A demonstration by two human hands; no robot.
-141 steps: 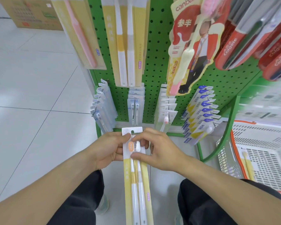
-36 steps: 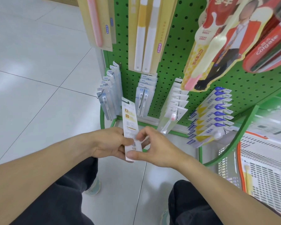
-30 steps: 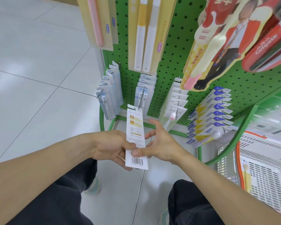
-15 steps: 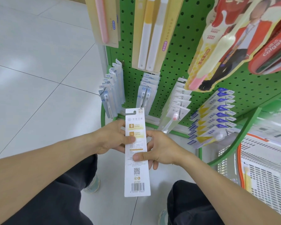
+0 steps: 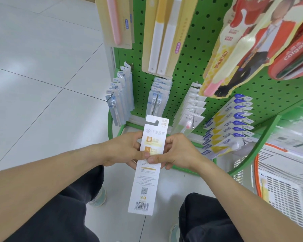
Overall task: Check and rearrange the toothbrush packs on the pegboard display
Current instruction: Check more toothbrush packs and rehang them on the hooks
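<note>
We note a long, narrow toothbrush pack [image 5: 148, 165] held upright in front of the green pegboard [image 5: 191, 55], its printed white card back toward us: flat and stiff-looking, with a cut hang slot at the top, two yellow-orange panels in the upper part, and a QR code and barcode near the bottom edge. Our left hand [image 5: 124, 149] grips the pack's left edge, fingers curled behind the card and thumb pressed on its face. Our right hand [image 5: 175, 151] grips the right edge the same way, thumb on the face just beside the left thumb. The pack is off the hooks, its top just in front of the lowest row of hanging packs.

The pegboard is a green perforated panel with regular round holes. On its upper row hang a beige card pack with a pink brush [image 5: 115, 20], a yellow pack with two white-and-yellow handles [image 5: 163, 35], a die-cut pack printed with a figure in red [image 5: 238, 42] and glossy red Colgate packs [image 5: 294, 56]. The lower row carries stacks on wire hooks: clear blister packs [image 5: 119, 100] at left, blue-white twin-brush packs [image 5: 158, 95] at centre, white card packs [image 5: 191, 109], and blue-and-yellow packs [image 5: 229, 124] fanned out at right. A curved green tube rail [image 5: 252, 147] frames the base. At right stands a white slotted plastic basket [image 5: 283, 180] with an orange rim. The floor [image 5: 33, 75] is glossy pale tile with thin dark joints.
</note>
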